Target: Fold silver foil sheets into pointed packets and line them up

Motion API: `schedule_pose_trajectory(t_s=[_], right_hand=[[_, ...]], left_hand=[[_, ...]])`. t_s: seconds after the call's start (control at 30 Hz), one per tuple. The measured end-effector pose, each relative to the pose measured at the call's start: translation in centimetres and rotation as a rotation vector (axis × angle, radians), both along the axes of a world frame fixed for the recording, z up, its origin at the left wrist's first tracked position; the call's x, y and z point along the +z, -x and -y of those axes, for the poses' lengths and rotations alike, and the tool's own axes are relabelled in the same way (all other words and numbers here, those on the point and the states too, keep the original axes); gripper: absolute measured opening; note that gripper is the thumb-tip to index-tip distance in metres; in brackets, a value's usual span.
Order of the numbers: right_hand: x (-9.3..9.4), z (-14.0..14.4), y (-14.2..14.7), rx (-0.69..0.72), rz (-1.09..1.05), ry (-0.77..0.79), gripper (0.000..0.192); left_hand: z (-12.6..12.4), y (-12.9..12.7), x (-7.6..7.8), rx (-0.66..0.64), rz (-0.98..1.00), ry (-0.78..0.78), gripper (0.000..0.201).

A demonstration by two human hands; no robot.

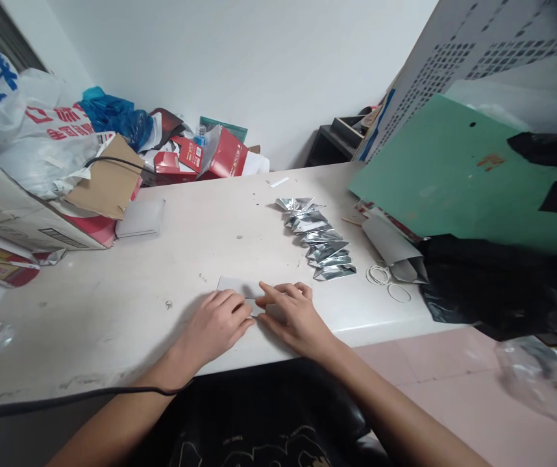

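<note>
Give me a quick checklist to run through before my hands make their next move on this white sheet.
1. Both hands on the sheet: ok. The left hand and the right hand press flat on the white sheet.
2. Sheet lying flat on the table: ok where it shows; the part under the hands is hidden.
3. Fold or crease started: cannot tell.
4. Row of silver foil packets apart from the hands: ok.
5. Rubber bands out of the way: ok, to the right of the packets.
6. Black cable along the near table edge: not ok, it runs under the left forearm.
</note>
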State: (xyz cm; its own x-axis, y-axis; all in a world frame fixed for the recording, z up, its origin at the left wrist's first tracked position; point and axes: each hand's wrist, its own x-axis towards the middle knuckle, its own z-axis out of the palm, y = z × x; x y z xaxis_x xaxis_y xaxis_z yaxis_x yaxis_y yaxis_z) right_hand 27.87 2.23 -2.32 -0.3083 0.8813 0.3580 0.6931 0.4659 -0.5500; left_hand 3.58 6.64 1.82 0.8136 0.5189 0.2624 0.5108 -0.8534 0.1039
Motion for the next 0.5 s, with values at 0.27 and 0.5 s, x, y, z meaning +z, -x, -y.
schedule_pose_trajectory(t_s=[0.27, 0.5], right_hand=[[0.32, -0.36, -0.19, 0.050, -0.041, 0.070, 0.074], [0.45, -0.74, 0.10, 0.054, -0.028, 0.034, 0.058]], left_hand=[[-0.47, -0.11, -0.43, -0.006, 0.000, -0.063, 0.018], [-0.34, -0.37, -0.72, 0.012, 0.051, -0.073, 0.011]])
